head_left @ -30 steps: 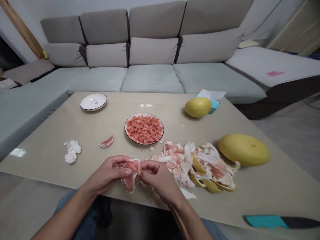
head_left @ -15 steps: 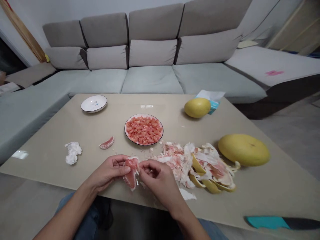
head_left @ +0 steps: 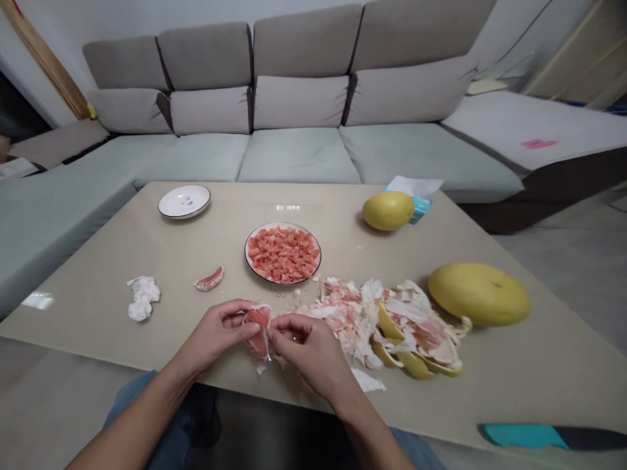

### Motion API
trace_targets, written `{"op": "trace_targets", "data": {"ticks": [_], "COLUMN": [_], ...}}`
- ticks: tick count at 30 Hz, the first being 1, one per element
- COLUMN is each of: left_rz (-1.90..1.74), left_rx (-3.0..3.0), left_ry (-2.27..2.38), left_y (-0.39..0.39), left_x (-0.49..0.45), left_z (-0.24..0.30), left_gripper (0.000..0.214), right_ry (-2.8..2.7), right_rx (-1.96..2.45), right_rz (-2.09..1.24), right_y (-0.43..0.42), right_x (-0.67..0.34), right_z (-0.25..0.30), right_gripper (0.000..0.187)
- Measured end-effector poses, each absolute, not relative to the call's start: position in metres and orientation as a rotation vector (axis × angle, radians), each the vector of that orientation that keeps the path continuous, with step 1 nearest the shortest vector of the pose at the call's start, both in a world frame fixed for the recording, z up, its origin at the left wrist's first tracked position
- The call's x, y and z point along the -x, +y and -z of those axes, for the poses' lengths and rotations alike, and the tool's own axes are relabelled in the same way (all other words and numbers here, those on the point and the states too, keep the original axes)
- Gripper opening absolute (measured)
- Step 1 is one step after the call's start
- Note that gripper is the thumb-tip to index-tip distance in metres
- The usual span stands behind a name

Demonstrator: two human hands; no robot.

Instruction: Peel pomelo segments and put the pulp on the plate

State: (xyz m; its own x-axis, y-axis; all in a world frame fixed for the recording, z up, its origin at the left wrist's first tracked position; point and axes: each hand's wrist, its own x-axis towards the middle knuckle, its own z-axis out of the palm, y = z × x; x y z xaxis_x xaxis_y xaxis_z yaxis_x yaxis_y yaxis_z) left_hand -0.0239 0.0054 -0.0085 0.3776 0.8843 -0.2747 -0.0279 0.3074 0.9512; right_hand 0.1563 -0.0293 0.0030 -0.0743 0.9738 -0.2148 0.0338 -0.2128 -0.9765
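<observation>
My left hand [head_left: 223, 331] pinches a pink pomelo segment [head_left: 258, 329] between thumb and fingers, above the table's near edge. On the segment's right side, my right hand [head_left: 307, 346] is closed with thumb and index finger on its whitish membrane. Beyond the hands, a dark-rimmed plate [head_left: 249, 264] is covered with small pieces of pink pomelo flesh. Another pomelo segment [head_left: 209, 279] lies on the table to the left of that plate. A heap of peeled membrane and yellow rind [head_left: 392, 326] spreads to the right of my right hand.
Two whole pomelos, a large one [head_left: 479, 294] and a smaller one [head_left: 388, 211], rest at right, the smaller by a blue tissue pack [head_left: 421, 207]. A teal-and-black knife [head_left: 524, 435] lies near the front right edge. Crumpled tissue [head_left: 144, 297] and a white plate [head_left: 171, 203] are at left.
The pomelo segment has turned and risen slightly in my left hand, and its lower tip no longer hangs as far down. My right hand stays pinched at its edge.
</observation>
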Motion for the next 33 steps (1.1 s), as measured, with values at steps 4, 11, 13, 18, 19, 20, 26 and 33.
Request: {"op": "trace_targets", "data": {"ticks": [4,11,13,18,19,20,26,33], "left_rz": [-0.749,-0.77,-0.784,-0.786,-0.792,-0.796,-0.759,-0.537], "left_rx": [-1.063,-1.0,-1.009,-1.011,-1.015,-1.021,-0.994,-0.734], "left_ry": [0.983,0.92,0.938,0.974,0.975,0.977,0.912,0.705], "left_y": [0.004,0.0,-0.001,-0.001,-0.001,-0.001,0.0,0.004], "left_x": [0.022,0.012,0.011,0.011,0.012,0.012,0.013,0.026], "left_z": [0.009,0.007,0.006,0.006,0.007,0.008,0.011,0.0], "left_gripper": [0.039,0.037,0.033,0.035,0.035,0.034,0.036,0.039], "right_ry": [-1.206,-1.095,-1.097,-1.108,-1.108,-1.111,-1.235,-1.538], "right_rx": [1.398,1.324,1.331,1.345,1.343,1.342,1.378,1.467], "right_rz": [-1.328,-1.406,-1.406,-1.451,-1.464,-1.472,-1.324,-0.636], "right_y": [-0.03,-0.029,-0.028,-0.028,-0.028,-0.028,-0.03,-0.033], "right_x": [-0.154,-0.155,-0.156,-0.158,-0.159,-0.159,-0.156,-0.165], "right_z": [-0.001,0.002,0.002,0.001,0.001,0.001,-0.001,-0.003], "right_gripper": [0.011,0.016,0.017,0.014,0.014,0.013,0.01,0.014]}}
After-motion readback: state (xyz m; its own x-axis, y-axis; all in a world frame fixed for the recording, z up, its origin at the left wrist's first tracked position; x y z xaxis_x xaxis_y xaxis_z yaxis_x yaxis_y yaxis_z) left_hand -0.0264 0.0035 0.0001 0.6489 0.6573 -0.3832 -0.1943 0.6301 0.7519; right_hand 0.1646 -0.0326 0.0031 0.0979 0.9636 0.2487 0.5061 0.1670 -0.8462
